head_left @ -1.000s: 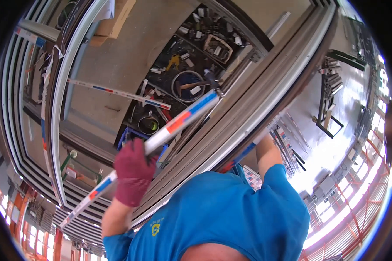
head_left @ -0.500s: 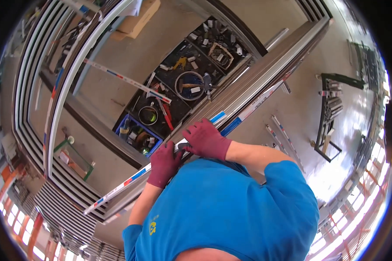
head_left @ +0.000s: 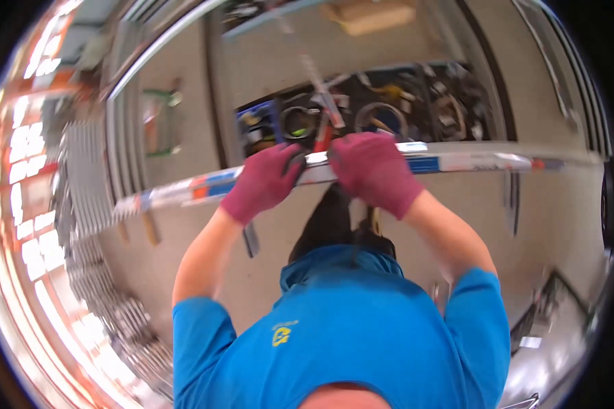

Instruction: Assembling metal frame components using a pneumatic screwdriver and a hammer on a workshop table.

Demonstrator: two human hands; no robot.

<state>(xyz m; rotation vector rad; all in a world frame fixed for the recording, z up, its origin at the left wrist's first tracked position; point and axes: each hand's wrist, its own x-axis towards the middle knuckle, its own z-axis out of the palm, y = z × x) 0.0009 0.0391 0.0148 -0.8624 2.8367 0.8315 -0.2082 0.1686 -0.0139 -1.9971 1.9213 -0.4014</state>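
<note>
A long, slim metal profile [head_left: 158,196] wrapped in white, blue and red film runs crosswise in front of me, its left part nearer me. My left hand [head_left: 265,181], in a maroon glove with dark fingertips, has its fingers closed round it left of the middle. Just to the right, my right hand [head_left: 375,169], gloved alike, grips the same profile from above. Bare shiny metal shows between the hands. Close along it lies another film-covered rail [head_left: 481,162], extending to the right. Motion blur hides fine detail.
Beyond the rails sits a dark divided tray [head_left: 416,78] of small parts, with a blue bin [head_left: 258,112] at its left end. Another film-covered strip [head_left: 324,92] crosses over it. A cardboard box [head_left: 372,17] lies farther back; stacked profiles [head_left: 89,174] stand at left.
My view has swung round, so the profile, slanting before, now lies nearly level. Both hands stay on it, a little farther apart, and my arms are stretched farther from my body.
</note>
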